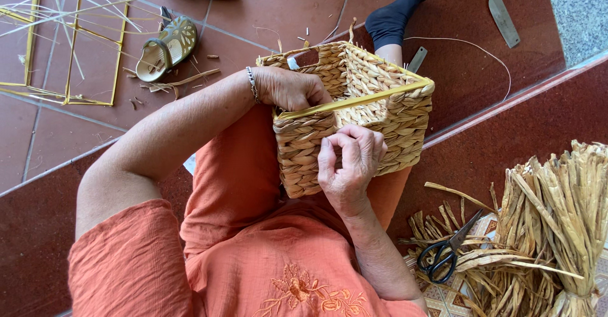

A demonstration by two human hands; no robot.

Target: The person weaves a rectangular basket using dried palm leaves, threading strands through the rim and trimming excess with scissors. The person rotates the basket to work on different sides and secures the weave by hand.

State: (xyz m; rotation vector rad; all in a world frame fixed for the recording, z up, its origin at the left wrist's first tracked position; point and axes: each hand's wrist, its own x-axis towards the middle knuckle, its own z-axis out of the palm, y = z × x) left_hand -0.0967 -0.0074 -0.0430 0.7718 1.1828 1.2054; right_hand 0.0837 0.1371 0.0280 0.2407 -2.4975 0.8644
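A woven straw basket [354, 111] rests on the person's lap, on orange cloth, tilted so that its open mouth faces away from the body. A yellow frame rod [354, 101] runs along its near rim. The left hand [288, 88] is clenched over the basket's left rim, fingers curled inside the opening, a beaded bracelet [252, 84] on the wrist. The right hand [349, 162] presses against the near wall of the basket, fingertips bunched and pinching at the weave just below the yellow rod; whether a loose strand is between them cannot be told.

On the red tiled floor to the right lie bundles of dried straw [557, 215], with black-handled scissors [446, 253] lying among the loose strands beside them. A knife [500, 13] lies at the top right, well apart from the basket. At the upper left are two sandals [168, 44] and a yellow wire frame [73, 41] on the floor. A foot in a black sock [399, 10] shows beyond the basket.
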